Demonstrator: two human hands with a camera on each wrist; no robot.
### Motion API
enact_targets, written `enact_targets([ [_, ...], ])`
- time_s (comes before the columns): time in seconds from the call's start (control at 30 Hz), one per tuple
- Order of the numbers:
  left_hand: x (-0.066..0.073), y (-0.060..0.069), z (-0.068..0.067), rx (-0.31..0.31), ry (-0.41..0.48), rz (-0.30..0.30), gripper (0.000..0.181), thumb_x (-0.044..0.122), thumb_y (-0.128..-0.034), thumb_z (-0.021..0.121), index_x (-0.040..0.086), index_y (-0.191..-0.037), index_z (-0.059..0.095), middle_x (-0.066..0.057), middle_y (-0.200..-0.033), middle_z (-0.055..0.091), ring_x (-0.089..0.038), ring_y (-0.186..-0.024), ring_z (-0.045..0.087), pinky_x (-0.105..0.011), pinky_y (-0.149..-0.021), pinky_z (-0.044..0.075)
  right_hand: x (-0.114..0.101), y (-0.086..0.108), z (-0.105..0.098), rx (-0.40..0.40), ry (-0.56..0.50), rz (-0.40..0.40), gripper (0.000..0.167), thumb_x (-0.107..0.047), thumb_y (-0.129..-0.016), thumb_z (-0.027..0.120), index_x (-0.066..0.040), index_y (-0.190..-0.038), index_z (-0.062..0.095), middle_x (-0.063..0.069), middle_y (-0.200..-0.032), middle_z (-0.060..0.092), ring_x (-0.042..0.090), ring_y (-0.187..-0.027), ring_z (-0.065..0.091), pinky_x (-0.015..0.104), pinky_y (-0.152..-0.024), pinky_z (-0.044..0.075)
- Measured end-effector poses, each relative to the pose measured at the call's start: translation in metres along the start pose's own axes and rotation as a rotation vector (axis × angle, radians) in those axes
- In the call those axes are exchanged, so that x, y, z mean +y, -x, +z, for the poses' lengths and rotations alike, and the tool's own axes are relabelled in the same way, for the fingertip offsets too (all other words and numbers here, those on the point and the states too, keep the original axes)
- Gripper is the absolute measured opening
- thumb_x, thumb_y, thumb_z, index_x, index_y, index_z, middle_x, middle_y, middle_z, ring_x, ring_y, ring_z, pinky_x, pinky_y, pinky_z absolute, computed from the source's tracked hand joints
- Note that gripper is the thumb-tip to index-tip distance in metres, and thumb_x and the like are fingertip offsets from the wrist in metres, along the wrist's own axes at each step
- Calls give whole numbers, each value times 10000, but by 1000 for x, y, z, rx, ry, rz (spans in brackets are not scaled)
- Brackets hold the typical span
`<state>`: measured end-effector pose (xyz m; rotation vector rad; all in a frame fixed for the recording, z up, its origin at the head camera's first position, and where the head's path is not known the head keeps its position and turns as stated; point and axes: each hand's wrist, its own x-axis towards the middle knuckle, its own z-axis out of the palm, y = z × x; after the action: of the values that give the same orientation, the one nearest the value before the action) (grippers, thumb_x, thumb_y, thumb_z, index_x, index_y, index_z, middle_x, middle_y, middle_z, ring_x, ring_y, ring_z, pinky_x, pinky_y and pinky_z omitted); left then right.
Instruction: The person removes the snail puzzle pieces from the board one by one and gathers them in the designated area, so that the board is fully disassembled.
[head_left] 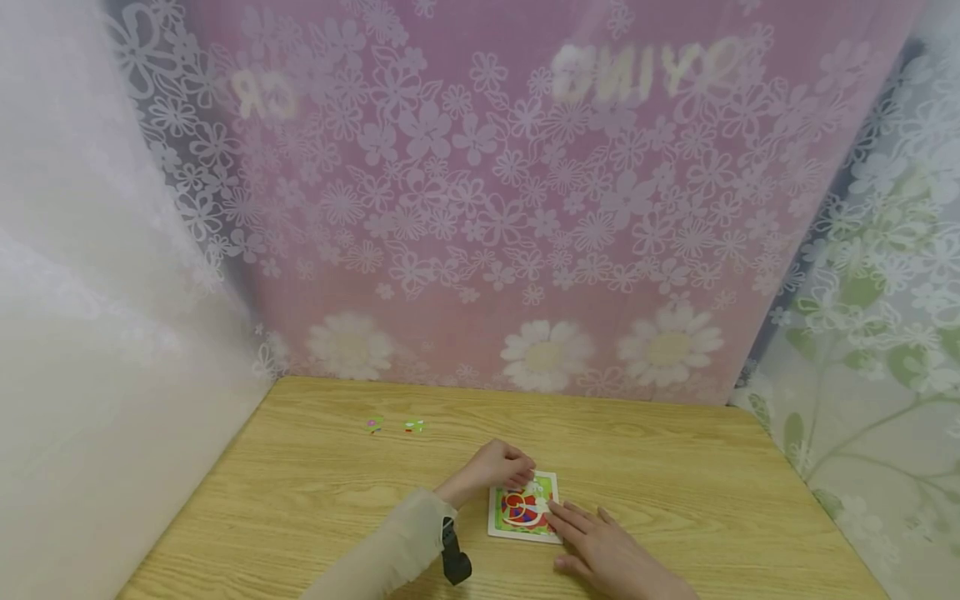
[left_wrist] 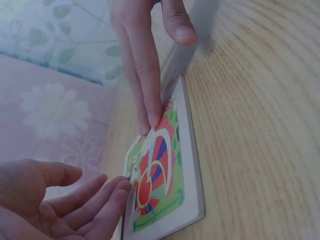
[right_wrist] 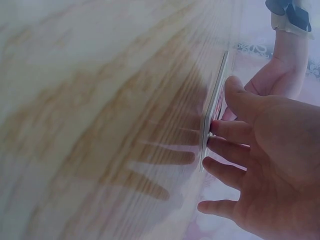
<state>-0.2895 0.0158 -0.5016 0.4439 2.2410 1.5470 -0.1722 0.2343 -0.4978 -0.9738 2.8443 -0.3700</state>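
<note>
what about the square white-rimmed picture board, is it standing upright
No, the board lies flat on the wooden table under fingertips of the bare right hand.

1. A wood-grained table is stretching out beneath the left hand and right hand.
2. Beyond both hands, a pink curtain is hanging, showing pale blossoms.
3. Ahead of the hands, large daisies are lining its lower part.
4. High above the hands, pale mirrored lettering is looking blurred.
5. Left of the hands, a whitish sheet is hanging; to their right, a leafy curtain.
</note>
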Motion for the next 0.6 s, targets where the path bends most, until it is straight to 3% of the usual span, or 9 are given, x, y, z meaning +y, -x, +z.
enact_targets([
  [0.3,-1,1,1,18,32,-13,242,127,-1015,621,-61,-1119,733,-165,-946,757,-304,-882,744,-364,-755,624,-1,1,0,30,28,-17,636,-498,-1042,488,-39,-1482,511,124,-1543,476,380,-1383,474,710,-1018,402],
  [0.6,1,3,2,29,28,-13,226,114,-1000,639,-58,-1111,737,-166,-933,756,-300,-866,745,-361,-745,624,-2,1,-1,11,7,-14,635,-489,-1049,479,-33,-1491,496,130,-1553,460,388,-1385,467,716,-1022,389],
])
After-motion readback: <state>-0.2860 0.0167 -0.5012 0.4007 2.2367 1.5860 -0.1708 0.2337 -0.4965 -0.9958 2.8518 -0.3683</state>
